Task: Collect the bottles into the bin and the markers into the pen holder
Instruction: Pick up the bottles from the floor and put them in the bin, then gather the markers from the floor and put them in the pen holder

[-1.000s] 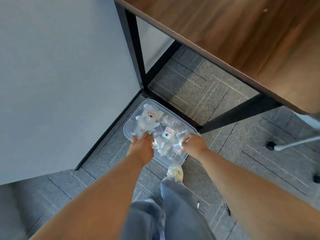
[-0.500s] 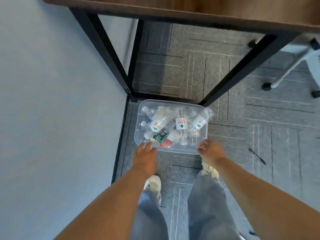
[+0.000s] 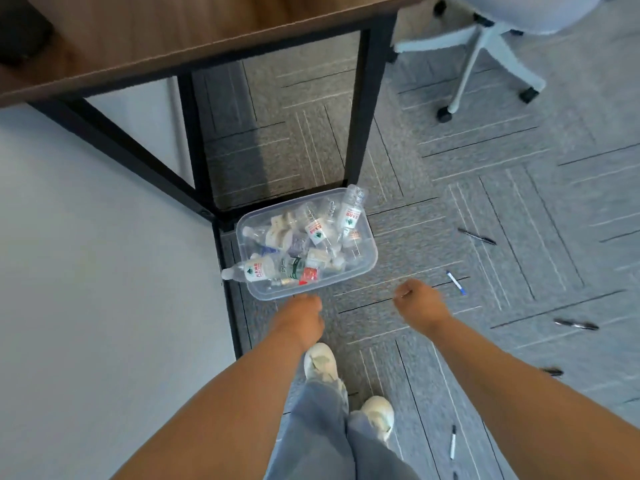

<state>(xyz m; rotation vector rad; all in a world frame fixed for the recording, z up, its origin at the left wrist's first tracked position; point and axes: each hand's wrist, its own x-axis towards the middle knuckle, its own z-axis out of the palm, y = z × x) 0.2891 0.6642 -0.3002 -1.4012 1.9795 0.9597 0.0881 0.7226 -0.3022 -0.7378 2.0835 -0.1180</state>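
Many plastic bottles (image 3: 317,233) lie piled in the clear bin (image 3: 371,268), which sits on the gray carpet (image 3: 519,174) by the leg of the wooden desk (image 3: 194,32). One bottle with a white cap (image 3: 249,271) pokes out over the bin's near left corner, and another one (image 3: 352,206) sticks up over the far rim. No bottles show on the floor, so the bottle part of the job looks done.

Both hands hang just in front of the bin and touch nothing. The left hand (image 3: 300,318) is loosely curled with nothing in it. The right hand (image 3: 419,304) is curled too, fingers bent in, and holds nothing.

Now the markers are next. A white and blue marker (image 3: 455,283) lies on the carpet just beside the right hand. A black marker (image 3: 477,236) lies farther off, more dark ones (image 3: 575,324) lie to the right, and a white one (image 3: 452,441) lies near the shoes (image 3: 379,415). The pen holder is not in view.

The next move should be for the right hand to reach over, open, and pinch the white and blue marker.
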